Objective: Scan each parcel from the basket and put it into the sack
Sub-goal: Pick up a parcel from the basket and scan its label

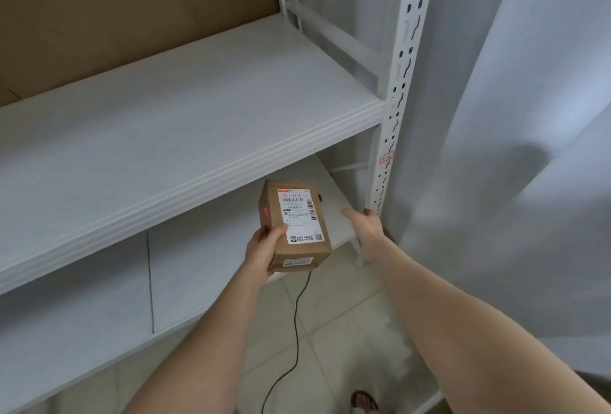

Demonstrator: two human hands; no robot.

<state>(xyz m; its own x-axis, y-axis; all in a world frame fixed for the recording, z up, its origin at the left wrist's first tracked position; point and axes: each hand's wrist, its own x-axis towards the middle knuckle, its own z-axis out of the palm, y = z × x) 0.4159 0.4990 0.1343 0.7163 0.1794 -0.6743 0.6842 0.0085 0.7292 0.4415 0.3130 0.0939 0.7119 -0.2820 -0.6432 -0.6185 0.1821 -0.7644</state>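
My left hand (264, 248) grips a small brown cardboard parcel (297, 231) by its near left side, holding it just in front of the lower shelf. The parcel's white shipping label with barcodes faces up. A red spot of light falls on the parcel's left face. My right hand (363, 225) reaches to the right of the parcel with thumb and fingers spread, at the edge of the lower shelf (334, 202), holding nothing. A small dark object (319, 197) peeks out behind the parcel. Neither basket nor sack is visible.
A white metal rack has a wide upper shelf (185, 122) and a perforated upright post (396, 89). Brown cardboard (115, 10) stands at the back. White fabric (512, 149) hangs at the right. A black cable (296, 324) trails over the tiled floor (337, 331). A sandalled foot (363, 402) shows below.
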